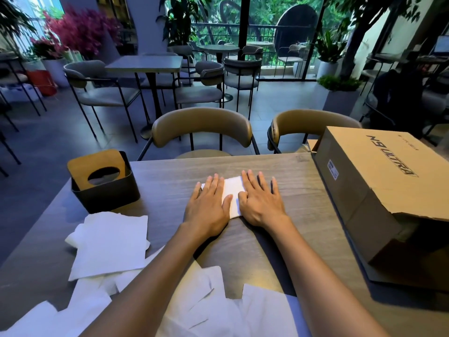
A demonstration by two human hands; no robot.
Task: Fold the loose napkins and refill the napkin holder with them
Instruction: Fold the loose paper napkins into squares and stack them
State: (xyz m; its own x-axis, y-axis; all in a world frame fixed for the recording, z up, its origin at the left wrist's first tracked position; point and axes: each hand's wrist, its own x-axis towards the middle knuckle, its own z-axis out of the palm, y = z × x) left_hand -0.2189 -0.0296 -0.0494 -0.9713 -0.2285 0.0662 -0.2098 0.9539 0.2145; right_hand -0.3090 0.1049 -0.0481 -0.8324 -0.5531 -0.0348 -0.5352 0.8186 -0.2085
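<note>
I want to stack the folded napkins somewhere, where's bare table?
Bare wood lies between the napkin holder and the left hand, and between the right hand and the cardboard box. The near edge is crowded with loose napkins.

A wood-grain worktop (279,166) fills the foreground, with two tan padded chairs (201,128) pushed against its far edge. Beyond them lies a grey tiled floor (48,132) with a square grey table (145,63) ringed by grey upholstered chairs (97,88) on thin black legs. A round table (218,48) stands farther back beside tall glass panes with a black frame (244,23), green foliage showing outside. Magenta flowering plants (80,32) sit at the left, and potted greenery in white planters (326,69) at the right. The light is dim and bluish.
</note>
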